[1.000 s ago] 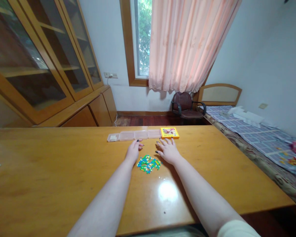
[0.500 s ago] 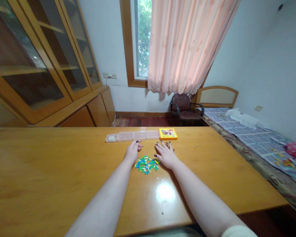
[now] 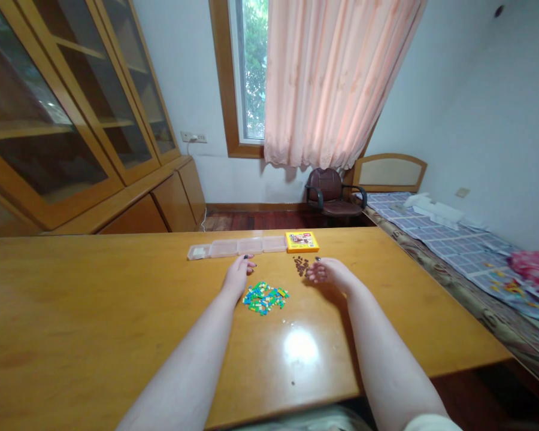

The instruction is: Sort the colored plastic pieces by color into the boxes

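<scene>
On the wooden table a pile of small green, blue, white and yellow building bricks (image 3: 265, 297) lies loosely spread. My left hand (image 3: 237, 276) rests on its side just left of that pile, fingers loosely bent and apart, with nothing visible in it. To the right is a smaller scatter of brown building bricks (image 3: 300, 266). My right hand (image 3: 333, 273) is turned on edge at the right side of the brown bricks, its loosely curled fingers next to them. It is open, and I see nothing held in it.
Beyond my hands stands a row of clear plastic trays (image 3: 224, 248), the leftmost with something white inside. A yellow box (image 3: 302, 242) with a printed picture adjoins the row. A tiny dark piece (image 3: 293, 383) lies near the table's front edge.
My right hand has moved right, off the brown bricks, and turned from palm down onto its edge, uncovering them. The left hand stays beside the colourful pile. The view has shifted slightly.
</scene>
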Tool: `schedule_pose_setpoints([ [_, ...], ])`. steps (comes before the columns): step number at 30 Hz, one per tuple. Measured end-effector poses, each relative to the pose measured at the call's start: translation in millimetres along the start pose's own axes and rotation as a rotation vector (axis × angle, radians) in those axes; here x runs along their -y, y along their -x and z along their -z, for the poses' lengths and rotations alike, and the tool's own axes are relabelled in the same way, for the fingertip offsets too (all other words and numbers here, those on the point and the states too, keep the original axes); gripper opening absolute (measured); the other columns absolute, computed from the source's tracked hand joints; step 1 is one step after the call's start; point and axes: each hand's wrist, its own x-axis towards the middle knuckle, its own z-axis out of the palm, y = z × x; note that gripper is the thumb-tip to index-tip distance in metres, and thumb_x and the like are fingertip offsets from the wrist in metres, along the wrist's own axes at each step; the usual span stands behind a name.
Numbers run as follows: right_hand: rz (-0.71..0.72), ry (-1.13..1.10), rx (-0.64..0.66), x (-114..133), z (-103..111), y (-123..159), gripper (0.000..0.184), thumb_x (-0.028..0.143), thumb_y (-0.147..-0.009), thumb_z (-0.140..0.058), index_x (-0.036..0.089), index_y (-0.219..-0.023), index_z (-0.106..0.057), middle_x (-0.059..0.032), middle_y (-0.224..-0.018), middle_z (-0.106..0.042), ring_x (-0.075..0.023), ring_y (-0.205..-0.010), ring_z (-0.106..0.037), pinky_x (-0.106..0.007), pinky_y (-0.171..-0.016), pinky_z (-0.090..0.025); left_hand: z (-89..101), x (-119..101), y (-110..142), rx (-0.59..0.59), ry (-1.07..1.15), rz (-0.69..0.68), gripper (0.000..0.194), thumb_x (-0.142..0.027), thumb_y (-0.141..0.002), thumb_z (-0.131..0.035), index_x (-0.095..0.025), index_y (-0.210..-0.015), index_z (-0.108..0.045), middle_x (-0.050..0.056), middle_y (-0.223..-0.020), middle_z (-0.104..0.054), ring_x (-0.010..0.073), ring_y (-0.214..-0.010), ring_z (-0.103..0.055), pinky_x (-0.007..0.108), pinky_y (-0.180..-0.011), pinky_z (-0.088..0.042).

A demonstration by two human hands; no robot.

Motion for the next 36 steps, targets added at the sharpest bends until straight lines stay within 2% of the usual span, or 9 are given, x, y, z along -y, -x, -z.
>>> schedule_pose_setpoints([
  [1,-0.042,-0.032,0.105,-2.0,-1.2,1.7,0.034,0.040,-0.079,-0.051,0.010,-0.084,-0.067,-0.0172,-0.090,-0.069,-0.0228,-0.080,-0.066,-0.035,-0.076,-0.052,-0.1,-0.1,0.1,0.001,-0.002,0.000,0.040,-0.044,-0.077,-0.044,-0.015,-0.098,-0.063,0.004,-0.073,-0.064,0.0145,-0.062,-0.055,0.028,-0.064,-0.047],
  [3,-0.066,-0.061,0.193,-5.8,-7.7,1.4,0.028,0.035,-0.074,-0.057,0.010,-0.081,-0.067,-0.0156,-0.087,-0.070,-0.0196,-0.077,-0.066,-0.031,-0.075,-0.052,0.1,-0.1,0.2,0.002,-0.005,-0.007,0.040,-0.044,-0.077,-0.044,-0.015,-0.098,-0.063,0.004,-0.073,-0.064,0.0146,-0.062,-0.055,0.028,-0.064,-0.047],
  [10,0.015,-0.226,-0.110,-11.6,-23.1,-19.6,0.024,0.034,-0.074,-0.056,0.014,-0.084,-0.065,-0.0147,-0.100,-0.068,-0.0207,-0.094,-0.064,-0.031,-0.085,-0.050,1.2,-0.3,0.2,0.005,-0.030,-0.015,0.042,-0.045,-0.078,-0.042,-0.015,-0.098,-0.062,0.005,-0.073,-0.064,0.0145,-0.062,-0.055,0.028,-0.064,-0.047],
  [12,0.038,-0.292,-0.096,-14.3,-23.6,-19.8,0.022,0.032,-0.072,-0.059,0.014,-0.083,-0.065,-0.0138,-0.100,-0.068,-0.0210,-0.095,-0.064,-0.032,-0.087,-0.049,1.2,-1.1,0.1,0.010,-0.036,-0.016,0.042,-0.045,-0.078,-0.041,-0.014,-0.098,-0.062,0.004,-0.073,-0.064,0.0143,-0.062,-0.055,0.028,-0.064,-0.047],
  [17,-0.032,-0.416,0.160,-19.3,-42.5,-17.8,0.022,0.035,-0.068,-0.065,0.014,-0.078,-0.066,-0.0129,-0.092,-0.069,-0.0230,-0.089,-0.065,-0.037,-0.090,-0.047,-0.7,-5.0,0.8,0.015,-0.044,0.000,0.042,-0.044,-0.076,-0.041,-0.013,-0.097,-0.062,0.004,-0.072,-0.064,0.0138,-0.060,-0.055,0.028,-0.063,-0.047],
  [21,-0.009,-0.607,0.136,-17.2,-58.8,-28.8,0.023,0.037,-0.070,-0.065,0.020,-0.087,-0.065,-0.0096,-0.112,-0.063,-0.0227,-0.104,-0.060,-0.039,-0.097,-0.042,-2.3,-7.3,1.8,0.007,-0.034,0.010,0.043,-0.045,-0.076,-0.041,-0.013,-0.097,-0.062,0.004,-0.071,-0.064,0.0138,-0.060,-0.054,0.028,-0.063,-0.047],
  [27,0.094,-0.693,-0.050,-15.5,-48.5,-30.7,0.026,0.042,-0.075,-0.059,0.023,-0.092,-0.062,-0.0061,-0.118,-0.060,-0.0216,-0.116,-0.051,-0.037,-0.100,-0.038,-0.8,-5.3,1.1,0.017,-0.060,0.004,0.045,-0.045,-0.078,-0.039,-0.013,-0.100,-0.061,0.005,-0.074,-0.063,0.0137,-0.062,-0.054,0.028,-0.065,-0.046],
  [32,0.056,-0.626,0.040,-12.5,-44.1,-17.0,0.026,0.039,-0.083,-0.048,0.019,-0.090,-0.063,-0.0093,-0.107,-0.065,-0.0201,-0.098,-0.062,-0.034,-0.088,-0.047,0.7,-1.9,-0.2,0.021,-0.067,-0.009,0.044,-0.044,-0.078,-0.039,-0.013,-0.100,-0.062,0.005,-0.074,-0.064,0.0141,-0.062,-0.056,0.028,-0.065,-0.047],
  [36,-0.154,-0.368,-0.019,-11.0,-20.6,-14.8,0.031,0.037,-0.086,-0.045,0.014,-0.070,-0.059,-0.0116,-0.071,-0.067,-0.0171,-0.059,-0.064,-0.029,-0.057,-0.051,1.3,-1.4,0.1,0.017,-0.071,-0.016,0.044,-0.045,-0.079,-0.040,-0.013,-0.100,-0.061,0.005,-0.075,-0.065,0.0145,-0.063,-0.056,0.029,-0.065,-0.047],
])
